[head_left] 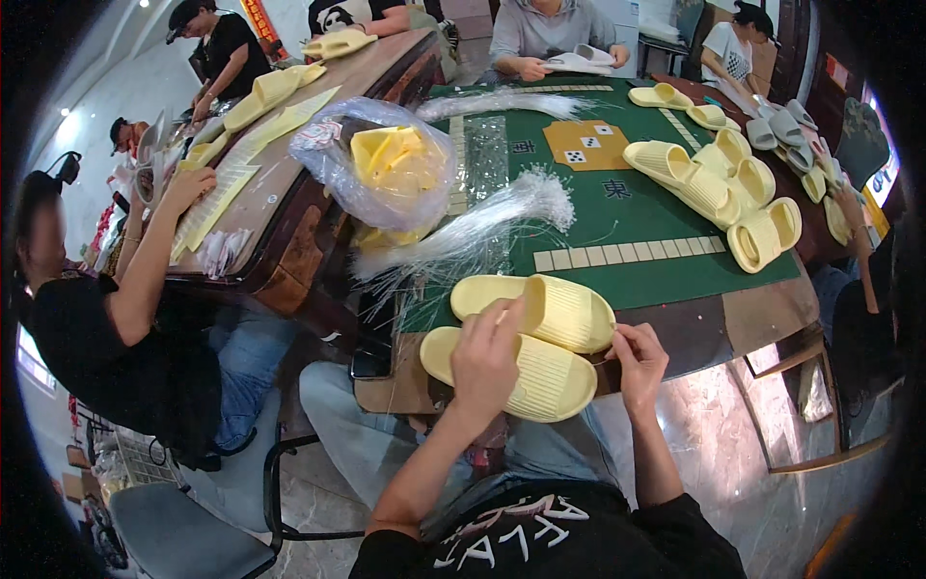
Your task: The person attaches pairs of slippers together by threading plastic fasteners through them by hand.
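Observation:
A pair of pale yellow slide slippers with ridged straps lies side by side at the table's near edge; the farther slipper [569, 314] and the nearer slipper [550, 381] point their strap ends to the right. My left hand [487, 362] is closed over the middle of the pair, fingertips pinched at the straps' edge; whatever it pinches is hidden. At the right end of the slippers, my right hand [640, 362] pinches with thumb and forefinger, and what is between them is too small to name. Just beyond lies a bundle of clear thin plastic strands [482, 232].
A clear bag [318, 145] holding yellow slippers stands left of the strands. More yellow slippers [694, 183] pile up on the right of the green table mat [588, 212]. A phone [372, 352] lies by the near left edge. Several people work around; one person [125, 347] sits at left.

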Demonstrator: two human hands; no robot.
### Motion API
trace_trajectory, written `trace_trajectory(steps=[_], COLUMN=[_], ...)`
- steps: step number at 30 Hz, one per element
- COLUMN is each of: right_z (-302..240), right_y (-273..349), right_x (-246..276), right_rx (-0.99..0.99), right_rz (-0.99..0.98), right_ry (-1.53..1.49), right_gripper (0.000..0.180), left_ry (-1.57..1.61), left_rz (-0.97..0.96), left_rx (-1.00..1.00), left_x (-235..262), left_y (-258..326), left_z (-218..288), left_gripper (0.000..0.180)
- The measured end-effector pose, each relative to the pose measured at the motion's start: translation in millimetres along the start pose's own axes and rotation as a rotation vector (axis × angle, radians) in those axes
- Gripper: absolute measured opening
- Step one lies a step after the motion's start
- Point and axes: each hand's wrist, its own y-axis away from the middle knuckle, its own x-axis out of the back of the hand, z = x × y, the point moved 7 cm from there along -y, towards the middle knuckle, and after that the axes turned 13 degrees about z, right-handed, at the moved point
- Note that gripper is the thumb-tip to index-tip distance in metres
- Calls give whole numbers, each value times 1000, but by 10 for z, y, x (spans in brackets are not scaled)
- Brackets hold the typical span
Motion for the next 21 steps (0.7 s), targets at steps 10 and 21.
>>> trace_trajectory(steps=[10,21], right_z=[162,174], right_y=[-184,-126], right_x=[82,153], right_rx=[-134,-131], right_rz=[40,121], right_ry=[55,36], right_gripper=[22,24], left_ry=[347,216], left_rz=[-434,12], left_rx=[336,18], left_x=[-439,75], left_y=[373,-313], left_z=[-401,-85], left_gripper=[41,18])
